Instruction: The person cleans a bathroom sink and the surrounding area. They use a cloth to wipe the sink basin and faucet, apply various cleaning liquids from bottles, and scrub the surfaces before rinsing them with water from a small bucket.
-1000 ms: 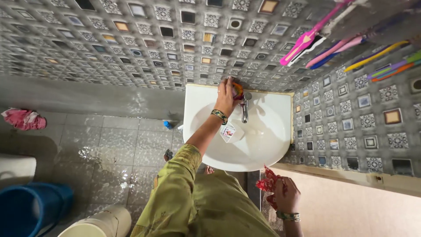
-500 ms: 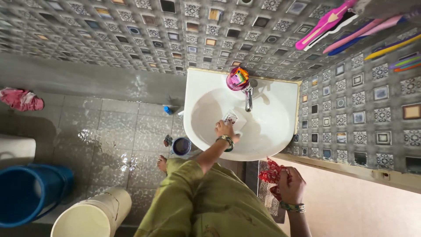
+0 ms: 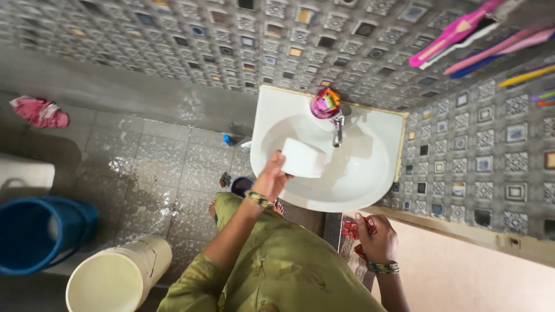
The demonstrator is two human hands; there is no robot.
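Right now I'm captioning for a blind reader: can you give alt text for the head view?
Seen from above, a person's left hand holds a white rectangular object over a white wash basin with a metal tap. The right hand grips something red; a blue bucket stands on the tiled floor.

Even, moderately bright indoor light; strong wide-angle warp at edges.
Soft shadows on the floor (image 3: 144, 167); wet-tile glare; slight softness.

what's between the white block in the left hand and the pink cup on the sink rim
In the head view, the metal tap stands between the white block held by the left hand and the pink cup.
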